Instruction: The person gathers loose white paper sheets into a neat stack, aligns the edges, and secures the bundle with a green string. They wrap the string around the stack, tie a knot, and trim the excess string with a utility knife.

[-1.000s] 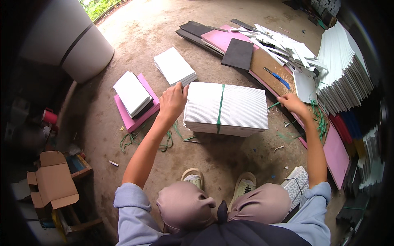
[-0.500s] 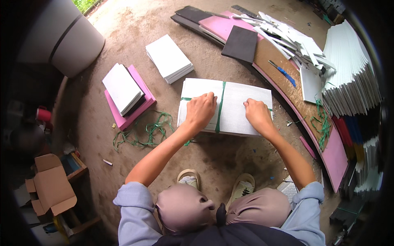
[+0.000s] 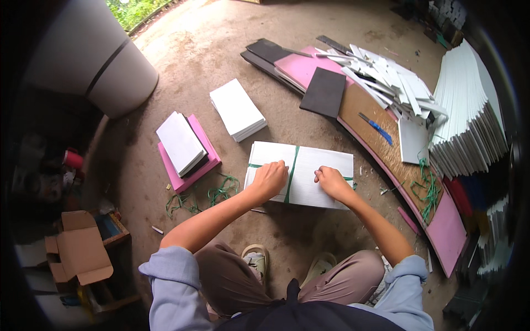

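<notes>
A stack of white ribbed sheets [image 3: 320, 157] lies on the floor in front of my feet. Green plastic twine [image 3: 292, 175] crosses it front to back, and a second run shows at its left and right ends. My left hand [image 3: 270, 179] is closed over the left half, just beside the crossing twine. On the right half my right hand [image 3: 333, 183] is closed too, thumb against the fingers. The lengthwise twine runs into each fist and does not show between them; the fingers hide the grip itself.
A white stack [image 3: 237, 109] sits beyond the bundle; white and black sheets lie on a pink block [image 3: 214, 160] to the left. Loose green twine [image 3: 223, 188] is nearby. Rightward are a board [image 3: 353, 102] with a blue cutter [image 3: 376, 128], white offcuts [image 3: 386, 74] and tall sheets [image 3: 466, 116].
The view has shifted, so the bundle and floor items sit lower in the picture. My knees have moved apart. Both hands stay closed at nearly the same places on the bundle.
</notes>
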Demonstrator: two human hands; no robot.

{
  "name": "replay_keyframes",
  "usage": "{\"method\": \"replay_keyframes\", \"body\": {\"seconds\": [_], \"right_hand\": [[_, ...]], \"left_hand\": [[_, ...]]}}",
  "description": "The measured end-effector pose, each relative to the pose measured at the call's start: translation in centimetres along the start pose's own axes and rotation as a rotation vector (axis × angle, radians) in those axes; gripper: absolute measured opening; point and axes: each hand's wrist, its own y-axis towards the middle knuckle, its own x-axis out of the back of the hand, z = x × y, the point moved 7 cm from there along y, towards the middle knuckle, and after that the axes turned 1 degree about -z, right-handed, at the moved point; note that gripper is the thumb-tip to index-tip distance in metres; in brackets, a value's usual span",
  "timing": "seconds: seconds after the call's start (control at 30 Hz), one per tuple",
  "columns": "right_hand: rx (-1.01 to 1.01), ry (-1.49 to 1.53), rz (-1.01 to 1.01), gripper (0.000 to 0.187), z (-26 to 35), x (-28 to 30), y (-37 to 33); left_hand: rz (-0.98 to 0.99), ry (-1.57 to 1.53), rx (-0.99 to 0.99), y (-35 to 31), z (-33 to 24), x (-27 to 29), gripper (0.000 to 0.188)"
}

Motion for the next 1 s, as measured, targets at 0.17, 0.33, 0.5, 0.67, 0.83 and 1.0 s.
{"method": "replay_keyframes", "body": {"seconds": [0.17,0.33,0.5,0.67,0.83,1.0], "right_hand": [[-0.305,0.624,0.16,0.022,-1.5,-0.5,-0.3],[-0.346,0.959,0.079,0.021,-0.4,-0.6,-1.9],[-0.467,0.935,0.09,0.02,0.3,-0.1,-3.0],[-0.46,1.105,0.013,0.016,-0.6,0.2,-2.1],[-0.43,1.179,-0.082,0.014,-0.8,-0.6,-1.5],[-0.383,1.049,-0.222,0.013,-0.8,-0.6,-0.4]], "left_hand": [[-0.104,0.099,0.127,-1.8,-2.6,0.5,0.035],[-0.249,0.118,0.217,-2.7,-1.9,-0.1,0.024],[-0.303,0.168,0.225,-2.7,-3.2,-0.1,0.011],[-0.204,0.211,0.256,-2.1,-3.5,0.5,0.006],[-0.217,0.185,0.223,-2.2,-4.1,0.3,0.007],[-0.25,0.031,0.231,-1.9,-2.6,-0.1,0.01]]}}
